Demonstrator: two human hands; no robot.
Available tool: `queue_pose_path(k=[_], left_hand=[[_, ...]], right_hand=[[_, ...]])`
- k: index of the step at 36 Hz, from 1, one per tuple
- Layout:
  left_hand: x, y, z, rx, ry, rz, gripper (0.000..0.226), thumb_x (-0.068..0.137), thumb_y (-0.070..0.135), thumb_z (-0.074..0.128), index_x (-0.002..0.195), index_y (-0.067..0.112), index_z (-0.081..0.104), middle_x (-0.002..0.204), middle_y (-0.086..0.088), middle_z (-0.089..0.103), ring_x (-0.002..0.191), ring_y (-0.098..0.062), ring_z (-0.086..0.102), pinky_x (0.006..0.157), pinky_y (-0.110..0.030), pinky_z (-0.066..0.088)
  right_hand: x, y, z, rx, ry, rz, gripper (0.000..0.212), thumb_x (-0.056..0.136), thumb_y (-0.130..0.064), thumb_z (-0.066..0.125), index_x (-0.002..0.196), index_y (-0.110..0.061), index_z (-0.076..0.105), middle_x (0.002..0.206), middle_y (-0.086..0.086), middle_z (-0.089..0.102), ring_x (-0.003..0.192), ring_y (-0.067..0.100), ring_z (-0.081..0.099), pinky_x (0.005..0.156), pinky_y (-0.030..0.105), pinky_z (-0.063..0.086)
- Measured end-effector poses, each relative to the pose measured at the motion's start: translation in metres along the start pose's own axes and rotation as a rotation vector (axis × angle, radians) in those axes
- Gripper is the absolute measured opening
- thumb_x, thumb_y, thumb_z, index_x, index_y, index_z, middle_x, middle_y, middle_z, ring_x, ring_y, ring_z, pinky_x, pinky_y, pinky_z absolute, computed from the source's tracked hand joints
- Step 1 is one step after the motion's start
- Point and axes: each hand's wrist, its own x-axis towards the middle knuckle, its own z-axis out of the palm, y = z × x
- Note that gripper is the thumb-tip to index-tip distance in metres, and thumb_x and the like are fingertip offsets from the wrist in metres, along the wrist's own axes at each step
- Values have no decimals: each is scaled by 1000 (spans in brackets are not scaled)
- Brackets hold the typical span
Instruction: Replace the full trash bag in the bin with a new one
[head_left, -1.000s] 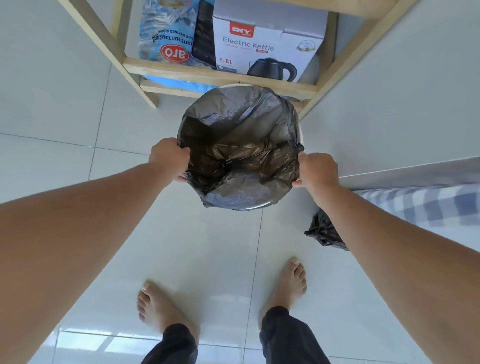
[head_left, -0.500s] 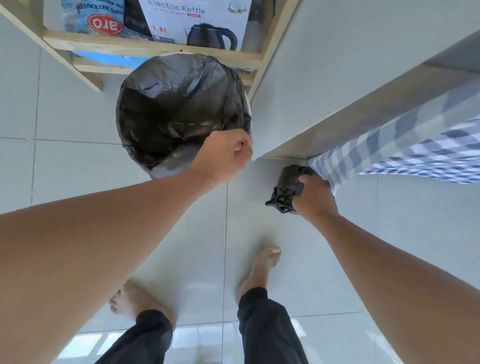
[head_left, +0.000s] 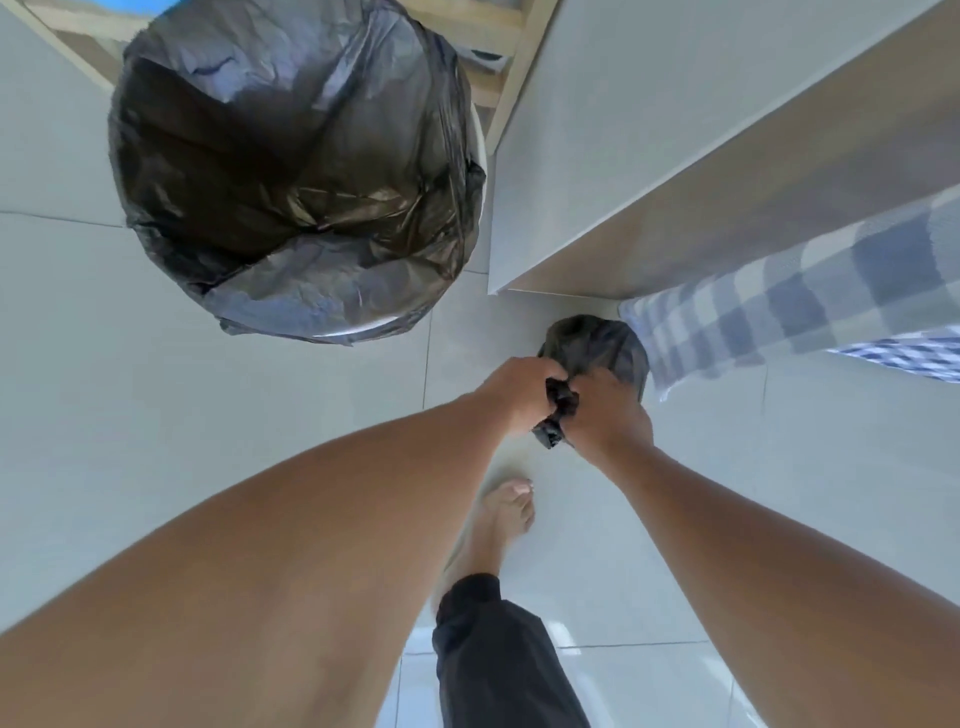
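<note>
My left hand (head_left: 519, 395) and right hand (head_left: 605, 410) clamp full bag's (head_left: 597, 348) twisted neck, centre right; soft, slippery, seems light. Relined bin (head_left: 480, 150) upper left.

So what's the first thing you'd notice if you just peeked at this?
The big bin at the upper left, lined with a crinkly black trash bag. Then, right of the middle, the left hand and right hand gripping the neck of a small full dark bag beside a blue checked cloth.
</note>
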Motion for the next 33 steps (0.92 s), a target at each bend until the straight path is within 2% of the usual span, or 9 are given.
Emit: queue_pose_path(k=[3,5,9,14,19,22,27,30,33], left_hand=[[-8,-2,-6,-104,40,-46,29,90,1,58,112,9,74,111,-15,72,102,-32,68,87,-32,56],[-21,0,-18,-152,54,-79,28,90,0,56,107,9,76,104,-14,75,97,-29,70,86,-31,57],[-51,7,-49,-148,104,-82,35,86,4,55,108,20,75,109,-4,74,94,-21,68,69,-19,49],[-118,26,-95,-148,43,-28,42,77,4,57,117,14,68,106,-8,75,98,-25,68,84,-33,56],[-192,47,-141,-220,-4,15,44,69,5,65,109,20,70,97,4,77,90,-13,73,89,-30,57],[-238,64,-170,-202,9,11,48,64,17,74,111,22,69,98,8,76,92,-11,72,91,-31,55],[-324,98,-226,-70,164,22,15,74,18,76,86,9,75,78,-9,74,69,-14,61,65,-24,45],[-375,118,-257,11,244,11,20,82,19,71,82,-1,71,67,-12,60,62,-17,48,55,-27,34],[-431,132,-289,78,287,-34,17,86,17,65,82,1,68,71,-10,59,67,-22,52,54,-27,35]], right_hand=[[-8,-4,0,176,52,39,20,83,-8,47,81,-12,67,71,2,62,71,27,60,56,30,46],[-17,-10,-6,243,71,35,22,83,-7,46,75,-9,66,64,2,61,66,27,59,50,30,42],[-36,-31,-30,341,111,8,24,85,-5,47,65,-8,61,64,5,58,67,28,54,59,34,42],[-74,-70,-87,606,134,42,24,82,-9,49,85,-6,72,85,10,71,80,27,66,76,41,56],[-133,-107,-159,794,48,20,18,86,-5,55,88,-13,72,89,12,73,63,23,70,46,27,58],[-168,-125,-201,826,33,-31,17,87,-7,59,77,-15,70,82,13,72,58,22,71,51,36,61],[-238,-166,-274,903,-10,-74,18,89,-7,64,72,-14,68,77,13,69,59,21,67,47,27,57],[-275,-193,-309,848,8,-129,23,88,-11,67,66,-18,67,70,10,67,57,20,66,47,25,57],[-319,-223,-344,773,4,-190,24,88,-13,68,65,-21,67,70,6,67,62,22,66,51,27,59]])
